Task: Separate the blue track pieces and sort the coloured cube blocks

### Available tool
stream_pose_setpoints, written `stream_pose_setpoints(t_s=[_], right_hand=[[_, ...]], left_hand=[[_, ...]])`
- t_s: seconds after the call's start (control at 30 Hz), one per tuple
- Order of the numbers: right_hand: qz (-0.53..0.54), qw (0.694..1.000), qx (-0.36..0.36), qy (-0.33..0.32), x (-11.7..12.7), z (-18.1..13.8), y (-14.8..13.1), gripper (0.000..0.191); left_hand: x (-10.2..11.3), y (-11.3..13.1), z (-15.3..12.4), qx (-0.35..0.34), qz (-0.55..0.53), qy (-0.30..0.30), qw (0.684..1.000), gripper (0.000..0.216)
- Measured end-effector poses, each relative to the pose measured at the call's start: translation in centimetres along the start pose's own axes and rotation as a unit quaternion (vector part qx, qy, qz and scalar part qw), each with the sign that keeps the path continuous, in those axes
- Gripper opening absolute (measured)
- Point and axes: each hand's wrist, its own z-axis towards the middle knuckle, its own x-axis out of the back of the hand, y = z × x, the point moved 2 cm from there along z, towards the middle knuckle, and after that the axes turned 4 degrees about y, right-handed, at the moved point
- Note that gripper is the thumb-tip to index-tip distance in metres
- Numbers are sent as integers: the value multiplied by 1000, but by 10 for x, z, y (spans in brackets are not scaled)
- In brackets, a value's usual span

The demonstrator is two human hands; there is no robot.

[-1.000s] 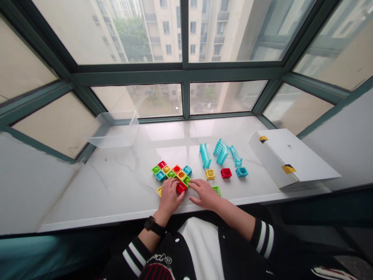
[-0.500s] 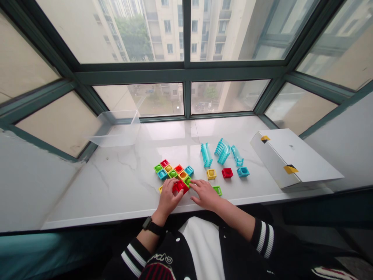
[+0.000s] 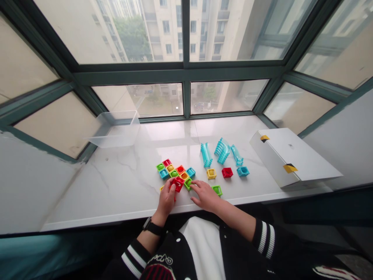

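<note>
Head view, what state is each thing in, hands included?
Left hand: closed on the held red block
Held red block: gripped, looks tilted
Right hand: open, at the block cluster
Block cluster: edge to edge
Green block: loose
Yellow block: loose
Second red block: loose
Blue block: loose
Turquoise pieces: loose
See-through tub: open, no lid showing
White box: can't tell if shut

yel block (image 3: 161,188): pt hid by L grip (image 3: 167,197) | jacket (image 3: 240,252): btm cut | box mark (image 3: 290,146): illeg.
</note>
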Motion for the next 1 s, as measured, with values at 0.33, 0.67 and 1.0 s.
stream_pose_setpoints(t_s=[0.33,0.67,1.0], right_hand=[[45,998,31,-33,4,-5,-9,40],[98,984,133,-60,-8,-7,-30,25],[113,985,128,-26,5,-4,-22,34]], left_hand=[[-18,9,-9,23,6,109,994,47],[-32,12,-11,24,-20,111,993,47],[-27,11,-7,16,-63,86,994,50]])
